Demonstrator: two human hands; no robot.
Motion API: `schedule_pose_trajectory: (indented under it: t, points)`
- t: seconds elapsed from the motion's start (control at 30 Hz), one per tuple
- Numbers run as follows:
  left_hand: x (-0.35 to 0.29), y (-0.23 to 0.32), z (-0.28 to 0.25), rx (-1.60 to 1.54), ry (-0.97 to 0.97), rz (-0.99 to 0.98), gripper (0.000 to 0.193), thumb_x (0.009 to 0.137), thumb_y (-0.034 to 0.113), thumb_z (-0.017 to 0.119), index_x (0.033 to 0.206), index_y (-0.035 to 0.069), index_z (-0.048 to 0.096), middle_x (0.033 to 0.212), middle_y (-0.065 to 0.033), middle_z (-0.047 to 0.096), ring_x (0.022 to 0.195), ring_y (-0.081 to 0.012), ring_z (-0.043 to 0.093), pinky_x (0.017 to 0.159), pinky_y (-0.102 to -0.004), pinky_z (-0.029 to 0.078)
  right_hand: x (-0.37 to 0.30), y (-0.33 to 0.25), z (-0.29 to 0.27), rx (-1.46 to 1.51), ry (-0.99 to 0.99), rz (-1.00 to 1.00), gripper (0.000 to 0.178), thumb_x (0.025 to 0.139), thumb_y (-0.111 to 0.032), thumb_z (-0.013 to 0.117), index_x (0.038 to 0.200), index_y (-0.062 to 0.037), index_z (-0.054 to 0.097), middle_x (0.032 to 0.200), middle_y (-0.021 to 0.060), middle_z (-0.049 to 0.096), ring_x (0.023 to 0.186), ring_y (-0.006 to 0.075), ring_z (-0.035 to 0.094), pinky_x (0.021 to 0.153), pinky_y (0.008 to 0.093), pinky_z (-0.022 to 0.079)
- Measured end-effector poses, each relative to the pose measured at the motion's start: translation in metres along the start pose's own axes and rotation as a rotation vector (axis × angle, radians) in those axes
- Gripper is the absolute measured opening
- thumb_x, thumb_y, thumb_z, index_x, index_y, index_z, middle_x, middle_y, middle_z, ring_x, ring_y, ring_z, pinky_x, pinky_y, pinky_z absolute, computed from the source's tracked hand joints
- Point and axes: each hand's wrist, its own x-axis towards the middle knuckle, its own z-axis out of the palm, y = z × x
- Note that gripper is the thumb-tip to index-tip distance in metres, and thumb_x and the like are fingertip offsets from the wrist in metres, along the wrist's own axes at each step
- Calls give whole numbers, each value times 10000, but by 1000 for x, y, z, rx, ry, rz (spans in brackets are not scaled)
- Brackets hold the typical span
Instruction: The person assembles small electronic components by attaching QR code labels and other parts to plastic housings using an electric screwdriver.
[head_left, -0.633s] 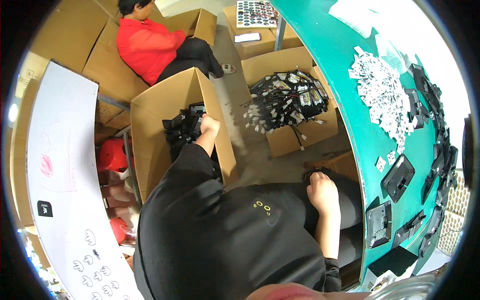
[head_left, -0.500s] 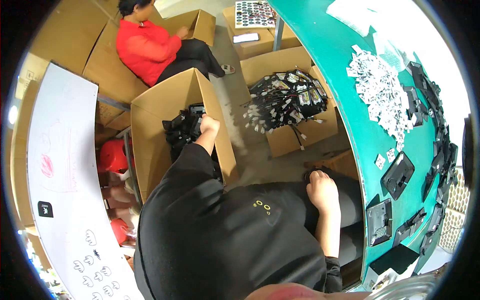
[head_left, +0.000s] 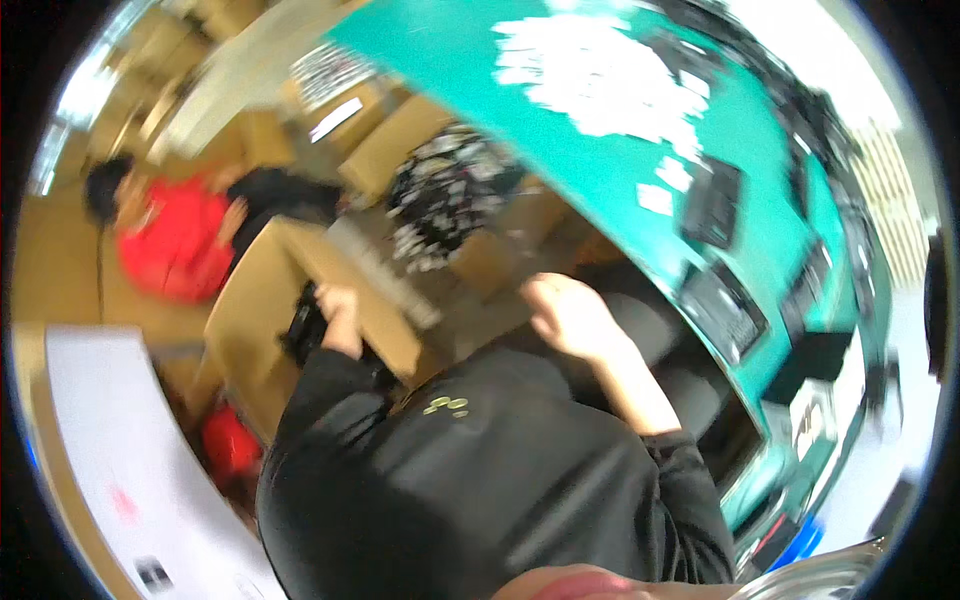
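Observation:
My left hand (head_left: pixel 341 315) is inside the tall cardboard box (head_left: pixel 248 300) at my left, its fingers closed on a black plastic housing (head_left: pixel 305 325). Motion blur hides the housing's details, and the box wall and my sleeve cover much of what lies around it. My right hand (head_left: pixel 572 318) is raised over my lap, near the edge of the green table (head_left: pixel 600 195). No object shows in it; its fingers are too smeared to read. Closest to that hand on the table lies an open black housing (head_left: pixel 722 312), with another black housing (head_left: pixel 713 203) behind it.
White square pieces (head_left: pixel 600 75) lie heaped on the table, and more black housings line its far side. A carton of cabled black parts (head_left: pixel 450 190) stands beyond the box. A person in red (head_left: pixel 175 245) sits behind it. A white board (head_left: pixel 120 440) is at my left.
The whole view has swung to the right. My right hand has risen off my leg toward the table edge. My left hand is still in the box, now with a black housing.

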Motion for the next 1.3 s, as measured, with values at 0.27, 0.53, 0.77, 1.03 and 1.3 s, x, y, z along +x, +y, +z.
schedule_pose_trajectory:
  t: [0.27, 0.53, 0.77, 1.03, 1.3]
  points:
    - [-193, 120, -205, -774, 418, 1296, 640, 747, 81, 638, 1324, -20, 381, 1357, -253, 367, 1278, -408, 345, 1086, -486, 275, -66, -39, -92, 401, 180, 128, 140, 750, -129, 520, 812, -16, 467, 960, 166, 571, 895, 341, 553, 792, 403, 464]
    - [-405, 213, -376, -1043, 25, 2069, 420, 736, 91, 669, 1133, 24, 551, 1103, -157, 569, 1019, -332, 535, 890, -407, 438, -129, -117, -213, 367, 311, -43, 85, 831, -61, 491, 812, -15, 559, 896, 165, 636, 747, 318, 618, 673, 395, 504]
    - [-469, 245, -389, -932, -342, 1934, 462, 769, 61, 656, 1201, 29, 496, 1058, -153, 525, 898, -304, 572, 803, -392, 484, -245, -165, -216, -690, 303, 1512, 255, 747, -185, 690, 959, -69, 607, 897, 128, 637, 860, 310, 617, 735, 388, 495]
    - [-470, 265, -386, -968, -299, 1927, 326, 778, 20, 619, 1092, 17, 533, 953, -121, 554, 760, -237, 572, 704, -338, 495, -396, -176, -157, -819, 74, 2119, 664, 786, -294, 696, 1375, -184, 409, 1168, 198, 508, 1017, 374, 554, 857, 436, 477]
    - [-467, 266, -380, -793, -651, 1979, 464, 756, 9, 662, 1182, 8, 479, 914, -100, 552, 720, -167, 526, 690, -306, 483, -474, -134, -151, -759, 607, 2038, 632, 815, -304, 686, 1340, -66, 428, 1094, 253, 578, 1003, 391, 577, 856, 431, 464]
